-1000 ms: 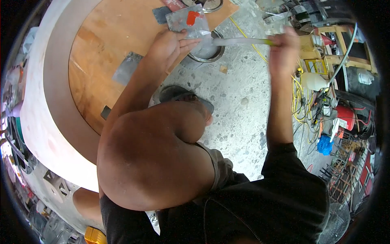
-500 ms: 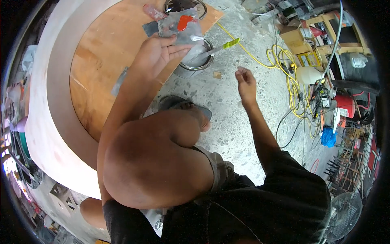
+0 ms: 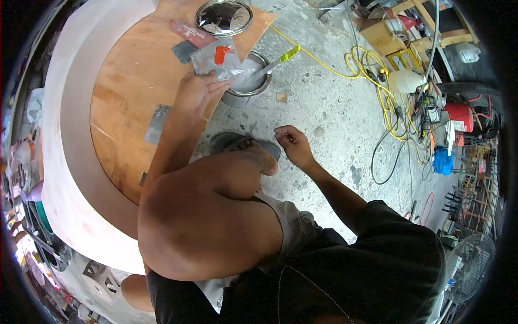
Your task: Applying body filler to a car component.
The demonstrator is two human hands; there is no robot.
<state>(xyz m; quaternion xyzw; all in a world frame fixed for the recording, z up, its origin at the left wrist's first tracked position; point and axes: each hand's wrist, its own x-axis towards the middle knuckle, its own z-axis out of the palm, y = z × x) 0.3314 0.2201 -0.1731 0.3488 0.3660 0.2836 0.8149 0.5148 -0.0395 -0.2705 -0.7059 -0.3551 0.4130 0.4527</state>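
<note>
My left hand (image 3: 195, 93) holds a flat, greyish see-through sheet (image 3: 202, 63) by its near edge, at the edge of the plywood board. A blob of red paste (image 3: 220, 55) and a small white dab (image 3: 236, 71) lie on the sheet. Right beside it on the floor stands an open metal can (image 3: 265, 86) of pale grey paste. A flat stirring stick with a yellow-green end (image 3: 283, 58) leans in the can. My right hand (image 3: 294, 147) hangs above the floor near my foot, fingers curled in, with no object showing in them.
A round metal lid (image 3: 237, 27), a pinkish-red tube (image 3: 193, 33) and dark grey sheets (image 3: 157, 124) lie on the plywood board (image 3: 121, 110), inside a curved white wall (image 3: 78, 102). At right are a coiled yellow cord (image 3: 391, 102), a white jug (image 3: 406, 81), a red tank (image 3: 458, 116) and a fan (image 3: 470, 267).
My right hand has come left and nearer, towards my foot. My left hand still holds the sheet beside the can; the view has shifted slightly.
</note>
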